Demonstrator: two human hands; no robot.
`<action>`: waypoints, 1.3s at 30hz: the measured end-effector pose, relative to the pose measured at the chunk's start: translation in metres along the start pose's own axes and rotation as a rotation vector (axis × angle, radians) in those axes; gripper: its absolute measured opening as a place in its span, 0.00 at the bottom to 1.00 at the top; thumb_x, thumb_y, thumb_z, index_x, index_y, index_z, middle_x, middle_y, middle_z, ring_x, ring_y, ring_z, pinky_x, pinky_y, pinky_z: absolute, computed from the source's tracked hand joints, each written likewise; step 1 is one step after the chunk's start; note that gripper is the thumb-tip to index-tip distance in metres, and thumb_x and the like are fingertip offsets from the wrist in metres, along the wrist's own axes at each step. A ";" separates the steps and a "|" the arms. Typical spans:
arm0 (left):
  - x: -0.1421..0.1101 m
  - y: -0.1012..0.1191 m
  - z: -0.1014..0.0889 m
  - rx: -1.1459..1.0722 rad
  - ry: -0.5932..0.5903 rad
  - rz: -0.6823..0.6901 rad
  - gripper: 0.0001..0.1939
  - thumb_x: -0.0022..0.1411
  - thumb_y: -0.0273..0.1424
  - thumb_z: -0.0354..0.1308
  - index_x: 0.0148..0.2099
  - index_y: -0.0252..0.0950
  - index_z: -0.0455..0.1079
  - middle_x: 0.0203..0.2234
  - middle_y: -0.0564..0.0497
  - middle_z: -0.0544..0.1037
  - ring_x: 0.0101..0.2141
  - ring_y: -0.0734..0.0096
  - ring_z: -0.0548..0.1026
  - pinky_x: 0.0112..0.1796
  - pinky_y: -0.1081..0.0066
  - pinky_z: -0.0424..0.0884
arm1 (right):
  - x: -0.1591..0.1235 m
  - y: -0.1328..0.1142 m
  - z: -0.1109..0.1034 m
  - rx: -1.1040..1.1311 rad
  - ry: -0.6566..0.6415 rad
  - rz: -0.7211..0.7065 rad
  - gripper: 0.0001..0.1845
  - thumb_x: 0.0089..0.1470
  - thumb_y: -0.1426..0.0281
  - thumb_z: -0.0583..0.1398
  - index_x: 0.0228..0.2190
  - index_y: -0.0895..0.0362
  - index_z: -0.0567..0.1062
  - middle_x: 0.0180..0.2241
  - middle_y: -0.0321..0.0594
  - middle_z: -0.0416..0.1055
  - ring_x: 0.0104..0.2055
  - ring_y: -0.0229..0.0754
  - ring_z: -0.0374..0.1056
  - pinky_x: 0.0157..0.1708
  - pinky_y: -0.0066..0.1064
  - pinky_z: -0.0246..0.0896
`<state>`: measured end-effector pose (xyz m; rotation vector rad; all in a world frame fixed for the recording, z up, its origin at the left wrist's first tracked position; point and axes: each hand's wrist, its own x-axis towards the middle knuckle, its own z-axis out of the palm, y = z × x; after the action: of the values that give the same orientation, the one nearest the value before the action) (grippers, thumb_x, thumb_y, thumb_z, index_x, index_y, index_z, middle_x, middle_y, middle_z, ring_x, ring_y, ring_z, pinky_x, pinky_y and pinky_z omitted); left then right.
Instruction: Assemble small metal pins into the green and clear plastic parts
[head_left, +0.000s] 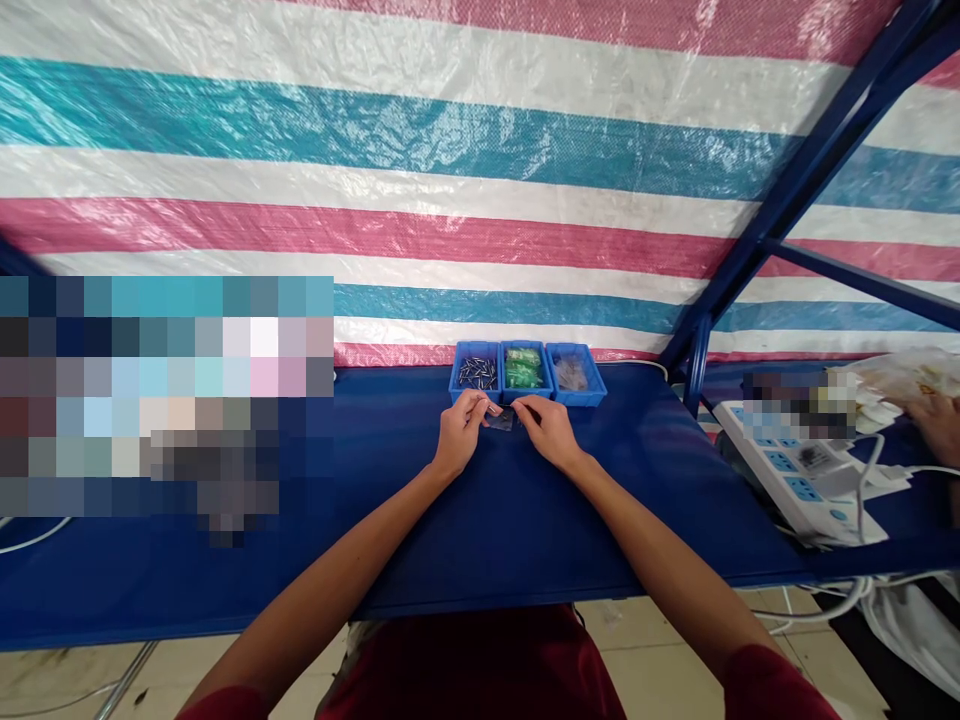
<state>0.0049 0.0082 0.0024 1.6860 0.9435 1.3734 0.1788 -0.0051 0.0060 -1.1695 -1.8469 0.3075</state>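
Observation:
Between my two hands is a small clear plastic bag (501, 420), held just above the blue table in front of the bins. My left hand (459, 432) pinches its left side, fingers closed. On the other side, the fingertips of my right hand (553, 430) are closed at the bag's right edge. Right behind the hands stand three blue bins in a row. Dark and silvery screw-like pieces (478, 374) lie in the left one, green packets (523, 370) in the middle one, and clear plastic bags (571, 375) in the right one.
A blue table (480, 540) runs under everything, with a striped tarp (450, 150) behind it. To the right, a blue metal frame (739, 245) rises beside a white power strip (799, 470) with cables. Another person's hand (937, 425) is at the far right. The left side is pixelated.

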 end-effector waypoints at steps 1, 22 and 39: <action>0.000 0.000 0.000 0.015 -0.009 0.005 0.14 0.66 0.40 0.50 0.38 0.34 0.68 0.27 0.51 0.76 0.27 0.74 0.73 0.29 0.75 0.71 | 0.000 -0.001 -0.001 -0.001 0.003 0.001 0.18 0.62 0.62 0.50 0.32 0.57 0.76 0.31 0.43 0.76 0.32 0.43 0.71 0.34 0.31 0.63; 0.058 0.018 -0.011 0.498 0.197 0.099 0.12 0.61 0.39 0.57 0.36 0.35 0.73 0.22 0.53 0.76 0.23 0.73 0.72 0.31 0.73 0.68 | 0.001 -0.001 -0.002 -0.011 0.035 0.022 0.16 0.61 0.64 0.52 0.29 0.57 0.75 0.27 0.42 0.74 0.28 0.42 0.69 0.30 0.30 0.60; 0.013 -0.014 -0.005 0.952 -0.534 0.305 0.12 0.63 0.30 0.53 0.47 0.38 0.73 0.42 0.46 0.77 0.39 0.66 0.76 0.36 0.74 0.70 | 0.000 0.001 -0.001 -0.050 0.005 0.033 0.17 0.61 0.63 0.51 0.29 0.56 0.75 0.27 0.41 0.74 0.28 0.41 0.69 0.31 0.30 0.61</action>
<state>0.0008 0.0267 -0.0040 2.8097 1.1150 0.5358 0.1801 -0.0044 0.0061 -1.2344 -1.8417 0.2783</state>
